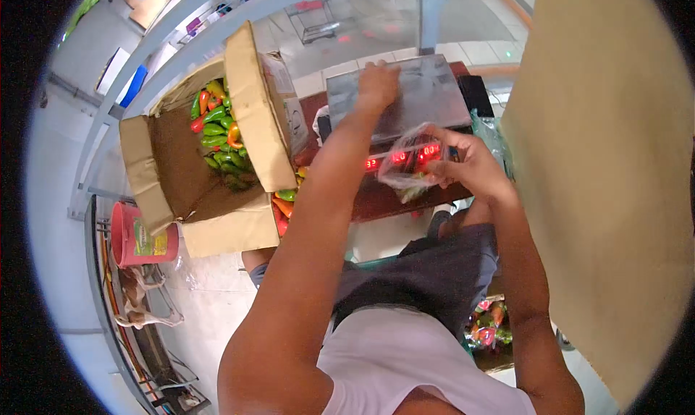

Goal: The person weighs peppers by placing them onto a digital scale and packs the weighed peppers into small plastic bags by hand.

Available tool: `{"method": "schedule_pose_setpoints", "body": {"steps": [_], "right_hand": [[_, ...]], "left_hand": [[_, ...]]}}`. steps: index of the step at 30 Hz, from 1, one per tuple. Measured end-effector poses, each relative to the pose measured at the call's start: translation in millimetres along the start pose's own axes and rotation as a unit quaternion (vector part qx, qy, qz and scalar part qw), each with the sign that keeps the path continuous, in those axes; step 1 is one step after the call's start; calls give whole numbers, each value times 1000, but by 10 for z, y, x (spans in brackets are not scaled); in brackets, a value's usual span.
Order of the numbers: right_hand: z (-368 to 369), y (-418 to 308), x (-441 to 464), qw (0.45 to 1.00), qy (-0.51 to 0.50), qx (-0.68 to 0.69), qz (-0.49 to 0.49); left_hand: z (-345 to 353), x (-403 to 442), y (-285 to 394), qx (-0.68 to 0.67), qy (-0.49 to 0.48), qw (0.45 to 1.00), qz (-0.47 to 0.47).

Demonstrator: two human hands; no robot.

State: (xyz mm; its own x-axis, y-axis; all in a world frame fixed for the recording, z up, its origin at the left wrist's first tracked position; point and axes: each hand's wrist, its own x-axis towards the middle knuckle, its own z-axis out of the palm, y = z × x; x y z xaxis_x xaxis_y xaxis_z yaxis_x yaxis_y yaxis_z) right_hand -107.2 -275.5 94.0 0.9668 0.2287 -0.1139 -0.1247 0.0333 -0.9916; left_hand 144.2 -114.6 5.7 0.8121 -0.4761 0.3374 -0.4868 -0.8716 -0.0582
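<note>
My right hand [467,162] pinches a clear plastic bag [405,170] between thumb and fingers, in front of the scale's lit red digits [428,152]. Something pale green shows at the bottom of the bag, too blurred to name. My left hand [378,84] reaches over the flat metal plate of the scale [431,96], at its far side. The fingers there look bent downward, and their tips are hidden. To the left of my left arm, an open cardboard box [250,111] lies tilted with green, red and orange peppers [217,133] inside.
More peppers [284,206] lie beneath the box flap by my left arm. A pink bucket [145,234] stands on the left, with an animal [137,299] lying below it. A large cardboard panel [601,162] rises at right. Bagged peppers [489,324] sit low beside my right leg.
</note>
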Motion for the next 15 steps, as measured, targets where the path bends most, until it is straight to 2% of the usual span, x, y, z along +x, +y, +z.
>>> {"method": "schedule_pose_setpoints", "body": {"steps": [3, 4, 5, 7, 10, 13, 15], "right_hand": [[-206, 208, 27, 999, 9, 33, 33], [-262, 274, 53, 998, 9, 57, 40], [-281, 285, 58, 996, 13, 75, 41], [-298, 183, 28, 998, 21, 45, 39], [-260, 80, -11, 999, 22, 29, 32], [-230, -46, -78, 999, 25, 18, 42], [-282, 37, -114, 998, 26, -33, 49]], "left_hand": [[-505, -147, 154, -264, 75, 957, -92], [-712, -263, 234, -466, 110, 872, -101], [-922, -457, 323, -645, 136, 745, -108], [-1364, -952, 484, -659, 81, 744, -77], [-1682, -1305, 587, -496, -55, 865, 49], [-892, -1379, 649, -444, -89, 875, 173], [-1159, -1422, 703, -276, -247, 909, 191]]}}
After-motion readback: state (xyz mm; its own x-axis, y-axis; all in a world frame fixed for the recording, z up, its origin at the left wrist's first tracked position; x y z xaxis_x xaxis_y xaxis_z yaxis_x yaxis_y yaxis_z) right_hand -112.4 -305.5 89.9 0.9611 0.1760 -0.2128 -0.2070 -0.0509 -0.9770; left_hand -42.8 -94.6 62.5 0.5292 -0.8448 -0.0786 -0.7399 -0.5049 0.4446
